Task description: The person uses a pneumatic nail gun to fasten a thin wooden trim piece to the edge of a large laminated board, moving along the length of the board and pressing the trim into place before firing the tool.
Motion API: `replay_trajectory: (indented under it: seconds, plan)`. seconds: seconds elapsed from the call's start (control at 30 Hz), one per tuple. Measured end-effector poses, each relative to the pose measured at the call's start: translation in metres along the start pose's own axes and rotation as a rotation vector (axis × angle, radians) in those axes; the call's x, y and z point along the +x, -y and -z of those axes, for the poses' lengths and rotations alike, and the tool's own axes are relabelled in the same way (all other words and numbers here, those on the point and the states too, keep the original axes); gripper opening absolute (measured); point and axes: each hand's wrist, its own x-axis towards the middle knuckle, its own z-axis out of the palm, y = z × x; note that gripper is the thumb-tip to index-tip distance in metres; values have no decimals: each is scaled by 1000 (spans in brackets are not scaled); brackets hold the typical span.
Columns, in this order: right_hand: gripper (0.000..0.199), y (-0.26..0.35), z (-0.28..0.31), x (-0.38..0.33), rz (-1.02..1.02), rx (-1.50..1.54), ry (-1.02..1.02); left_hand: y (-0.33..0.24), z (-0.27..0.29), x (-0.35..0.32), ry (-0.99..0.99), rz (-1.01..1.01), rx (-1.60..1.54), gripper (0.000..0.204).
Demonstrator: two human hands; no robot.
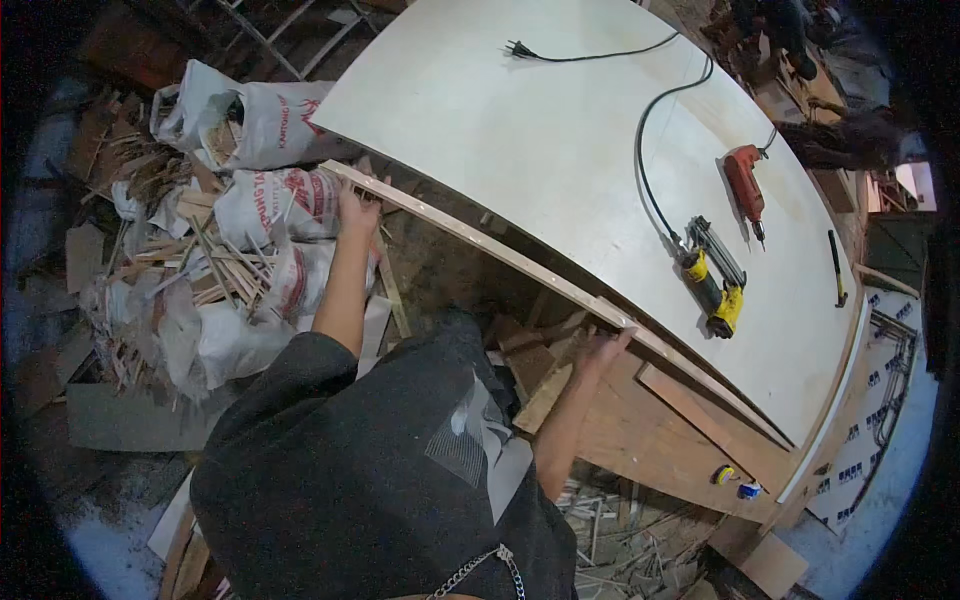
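A long, narrow wooden strip runs slantwise along the near edge of a large white panel. My left hand is closed around the strip close to its far-left end. Further right, my right hand grips the same strip from below, with the fingers partly hidden. A dark gap shows between the strip and the panel's edge over much of its length. On the panel lie a yellow-and-black nail gun and a red power drill.
A black cable with a plug and a hammer rest on the panel. White sacks and scrap wood crowd the left. A plywood board at right holds a yellow tape measure and a small blue-and-white roll.
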Motion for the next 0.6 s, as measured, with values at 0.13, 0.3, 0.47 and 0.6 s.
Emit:
replay_trajectory:
  seconds: [0.13, 0.3, 0.47, 0.6]
  plan:
    - [72, -38, -28, -17, -10, 27, -128, -70, -5, 30, 101, -101, 453, 35]
    - [84, -38, -70, -9, 77, -25, -234, -99, -32, 55, 49, -122, 710, 47]
    - [54, -46, -85, -11, -54, -206, -284, -112, -58, 77, 114, -186, 744, 40]
    - [54, -70, -55, 20, -15, -65, -92, -116, -71, 82, 179, -193, 777, 39]
